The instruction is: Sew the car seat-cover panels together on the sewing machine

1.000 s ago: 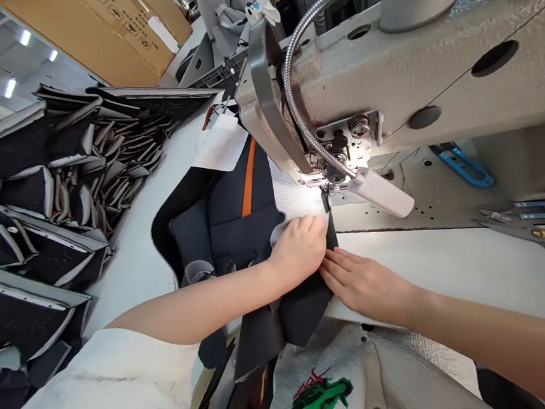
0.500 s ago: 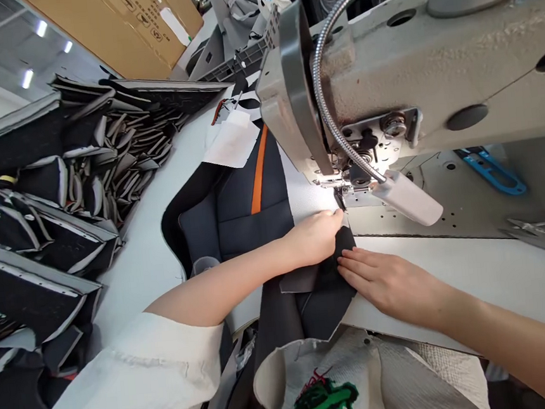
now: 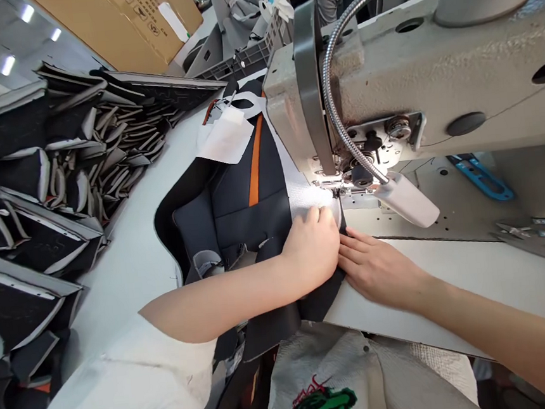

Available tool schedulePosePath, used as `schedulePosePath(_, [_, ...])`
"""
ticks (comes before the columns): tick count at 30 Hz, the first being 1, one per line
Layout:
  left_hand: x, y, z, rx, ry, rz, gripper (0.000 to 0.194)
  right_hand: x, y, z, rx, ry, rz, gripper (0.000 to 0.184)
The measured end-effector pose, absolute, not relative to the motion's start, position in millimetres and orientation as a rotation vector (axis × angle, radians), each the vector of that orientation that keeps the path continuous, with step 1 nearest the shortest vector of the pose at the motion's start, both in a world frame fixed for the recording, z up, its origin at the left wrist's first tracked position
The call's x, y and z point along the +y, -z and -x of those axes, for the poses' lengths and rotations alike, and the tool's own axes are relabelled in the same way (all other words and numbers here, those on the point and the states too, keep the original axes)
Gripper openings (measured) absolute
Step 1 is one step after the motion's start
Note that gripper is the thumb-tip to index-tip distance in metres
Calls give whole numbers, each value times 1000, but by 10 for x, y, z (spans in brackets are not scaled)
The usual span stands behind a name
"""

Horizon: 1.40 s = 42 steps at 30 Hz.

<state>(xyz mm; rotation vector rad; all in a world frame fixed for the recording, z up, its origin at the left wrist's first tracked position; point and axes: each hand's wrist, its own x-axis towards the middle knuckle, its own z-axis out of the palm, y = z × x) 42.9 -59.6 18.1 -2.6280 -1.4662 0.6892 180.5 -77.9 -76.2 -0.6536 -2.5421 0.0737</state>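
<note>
Where dark padded panels [image 3: 3, 126] are stacked: along the left side of the tabletop [image 3: 134, 235]; whether they rest on it cannot be told.
White paper [image 3: 227, 141]: over the upper end of the dark fabric piece, beside its orange stripe [image 3: 255, 161].
Dark fabric piece [image 3: 255, 222]: spread left of the sewing machine [image 3: 362, 88], its lower part hanging over the near edge of the tabletop, presumably so that its bulk lies off the stitching area.
Light mesh [image 3: 303, 195]: on the dark fabric piece, reaching the needle area under the lamp [image 3: 408, 200], which lights the spot where close guiding seems needed.
Left hand [image 3: 312, 245]: fingers curled and together on the light mesh, just before the needle area, probably to keep the layers aligned; whether they pinch it cannot be told.
Right hand [image 3: 383, 271]: flat and unclamped, fingertips against the fabric's right margin, apparently steadying that edge.
Blue snips [image 3: 482, 176]: on the machine bed, right of the needle area, within easy reach.
Scissors [image 3: 540, 241]: farther right, near the right edge.
</note>
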Motion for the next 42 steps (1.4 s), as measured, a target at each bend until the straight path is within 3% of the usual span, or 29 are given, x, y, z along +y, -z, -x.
schedulePosePath(4, [-752, -428, -382, -1434, -844, 2735, 34, -807, 768, -1608, -2557, -30, 621, 20])
schedulePosePath(9, [-646, -464, -382, -1570, -1137, 2731, 70, -866, 810, -1415, -2625, -52, 478, 19])
schedulePosePath(11, [-560, -408, -383, -1610, -1224, 2718, 76, -901, 798, -1382, -2643, -24, 493, 20])
schedulePosePath(19, [-598, -326, -367, -1488, -1276, 2609, 66, -924, 601, -1575, -2730, -18, 513, 20])
schedulePosePath(27, [-574, -251, -360, -1650, -1272, 2717, 75, -1034, 736, -1625, -2626, 118, 555, 31])
schedulePosePath(42, [-209, -100, -410, -1730, -977, 2656, 71, -767, 772, -1590, -2507, -137, 779, 41])
